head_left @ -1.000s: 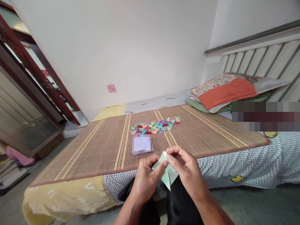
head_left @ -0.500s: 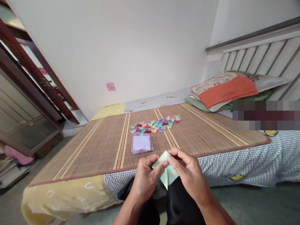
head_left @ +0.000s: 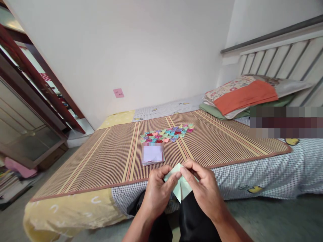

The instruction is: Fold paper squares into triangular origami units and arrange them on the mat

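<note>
A pale green folded paper (head_left: 182,189) is held above my lap, one corner pointing down and a crease along its middle. My left hand (head_left: 159,189) pinches its left side between thumb and fingers. On the right side, my right hand (head_left: 204,185) grips it, with the thumb lying on the front near the top. Both thumbs nearly meet at the upper middle. Just beyond the hands, a stack of paper sheets (head_left: 152,154) lies on the striped mat (head_left: 106,161). Behind the stack, several small colourful folded papers (head_left: 166,134) stand in rows.
The mat covers a bed with a checkered and yellow sheet (head_left: 68,211). Folded pillows (head_left: 248,95) lie at the right beside the white headboard (head_left: 280,57). A pink note (head_left: 118,93) is on the wall. At the left are a cabinet (head_left: 25,127) and a doorway.
The fingers of my right hand have shifted slightly at the paper's upper right edge, and a little more of its right side shows. Both hands keep their hold.
</note>
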Available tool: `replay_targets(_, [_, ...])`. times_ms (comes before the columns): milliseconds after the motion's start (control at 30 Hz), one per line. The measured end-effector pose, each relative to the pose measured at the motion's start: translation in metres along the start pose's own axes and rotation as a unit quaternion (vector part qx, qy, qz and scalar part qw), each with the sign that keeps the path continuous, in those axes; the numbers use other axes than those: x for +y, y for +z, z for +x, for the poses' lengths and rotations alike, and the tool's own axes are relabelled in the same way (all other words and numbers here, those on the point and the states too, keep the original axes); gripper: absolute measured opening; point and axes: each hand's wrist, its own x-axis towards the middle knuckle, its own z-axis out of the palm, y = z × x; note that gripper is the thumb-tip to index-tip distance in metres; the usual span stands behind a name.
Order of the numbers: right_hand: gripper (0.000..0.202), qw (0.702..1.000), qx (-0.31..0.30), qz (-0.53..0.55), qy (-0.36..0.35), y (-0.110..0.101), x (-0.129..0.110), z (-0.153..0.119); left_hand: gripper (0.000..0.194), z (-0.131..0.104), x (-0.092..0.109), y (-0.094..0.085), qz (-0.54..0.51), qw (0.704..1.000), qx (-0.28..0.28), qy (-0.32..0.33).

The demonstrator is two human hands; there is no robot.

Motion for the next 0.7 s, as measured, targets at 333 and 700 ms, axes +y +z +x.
replay_targets(333, [0.034,0.998,0.026,0.05,0.04,0.0035,0.001,-0.0026,0.044,-0.0027,0.0052,0.0036,0.146,0.987,0.042,0.06])
replay_targets(700, [0.027,1.0,0.016,0.014,-0.002,-0.0021,-0.0068,-0.0005,0.046,-0.004,0.0065,0.0065,0.147,0.987,0.042,0.05])
